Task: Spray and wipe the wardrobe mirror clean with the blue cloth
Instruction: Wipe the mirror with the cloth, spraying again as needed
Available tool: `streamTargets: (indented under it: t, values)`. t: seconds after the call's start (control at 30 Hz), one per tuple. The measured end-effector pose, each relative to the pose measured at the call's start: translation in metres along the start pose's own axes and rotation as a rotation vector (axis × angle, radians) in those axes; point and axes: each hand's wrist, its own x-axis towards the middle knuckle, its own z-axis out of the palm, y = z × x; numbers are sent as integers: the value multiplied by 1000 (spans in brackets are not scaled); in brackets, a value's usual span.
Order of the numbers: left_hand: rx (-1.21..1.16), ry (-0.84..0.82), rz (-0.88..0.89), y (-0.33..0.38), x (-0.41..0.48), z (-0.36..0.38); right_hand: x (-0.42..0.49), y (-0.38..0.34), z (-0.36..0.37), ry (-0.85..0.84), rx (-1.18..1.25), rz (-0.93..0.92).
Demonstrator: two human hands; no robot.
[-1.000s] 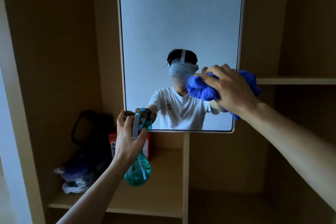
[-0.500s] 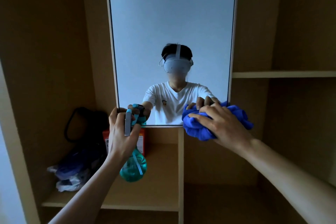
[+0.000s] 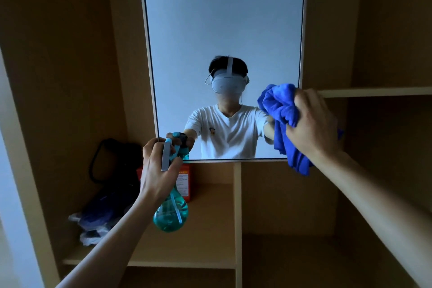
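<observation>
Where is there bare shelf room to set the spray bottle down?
The lower shelf has a bare strip between the red box and the divider. Its left end is crowded with bags. Right of the divider, the dim compartment looks bare.

You face a dim tan wooden wardrobe (image 3: 70, 53): thin horizontal shelf (image 3: 374, 92) at right of frame, upright divider panel (image 3: 237, 217) lower centre, pale bluish-white strip (image 3: 7, 194) far left.
</observation>
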Motion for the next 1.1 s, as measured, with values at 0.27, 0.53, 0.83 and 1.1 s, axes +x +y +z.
streamTargets:
  t: [0.27,0.53,0.83,1.1]
  values:
    - [-8,-6,3,-4,0,1,-53,-9,21,-9,129,226]
    - [-41,7,4,-7,1,-2,-58,-26,21,175,123,414]
    - [-180,50,-108,-15,2,-12,-57,-64,56,257,162,459]
    - [-192,38,-115,-11,4,-19,-53,-122,78,175,168,360]
